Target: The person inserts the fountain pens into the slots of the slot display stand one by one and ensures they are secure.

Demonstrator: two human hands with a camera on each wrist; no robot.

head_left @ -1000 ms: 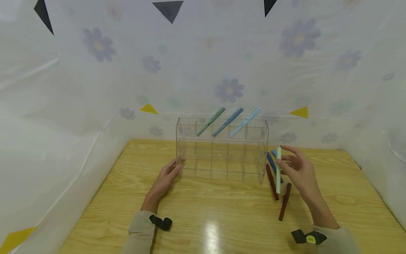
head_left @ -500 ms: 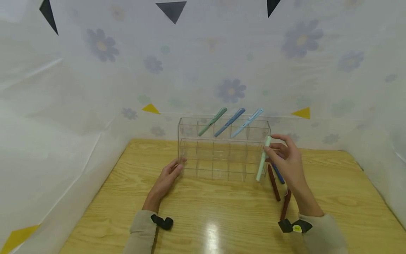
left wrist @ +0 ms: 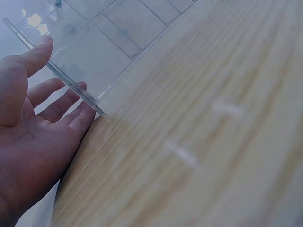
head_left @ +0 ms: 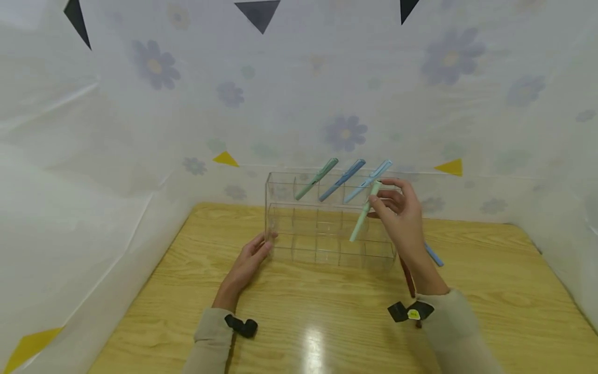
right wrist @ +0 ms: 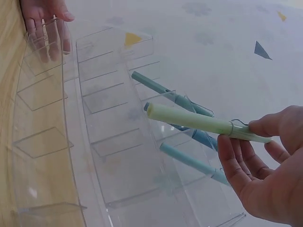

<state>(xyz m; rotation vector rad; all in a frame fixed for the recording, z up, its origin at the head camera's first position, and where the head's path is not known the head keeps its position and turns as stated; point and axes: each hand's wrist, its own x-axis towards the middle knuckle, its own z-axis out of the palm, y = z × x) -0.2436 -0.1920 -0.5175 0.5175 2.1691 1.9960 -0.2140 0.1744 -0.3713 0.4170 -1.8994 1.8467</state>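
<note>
Right-hand grip (head_left: pixel 399 215), thumb and fingers pinching: above a light wood-grain counter (head_left: pixel 280 301) and at a clear plastic compartmented rack (head_left: pixel 304 249), it holds a slim pale-green capped pen (head_left: pixel 364 214).

On the counter stands the rack, its left end held between thumb and fingers of the left-hand grip (head_left: pixel 245 265); this bracing should be firm, as so light-looking a frame might slide. Three slim capped pens, sage-green (head_left: pixel 317 178), medium-blue (head_left: pixel 342 180) and light-blue (head_left: pixel 380 170), lean in its back row; a dark red pen (head_left: pixel 407 278) and a blue pen (head_left: pixel 433 254) lie to the right, partly hidden. The pale-green pen slants over the rack's right half, lower end foremost; whether it touches cannot be told. Pinching near the clip and matching its neighbours' slant should serve best.
</note>
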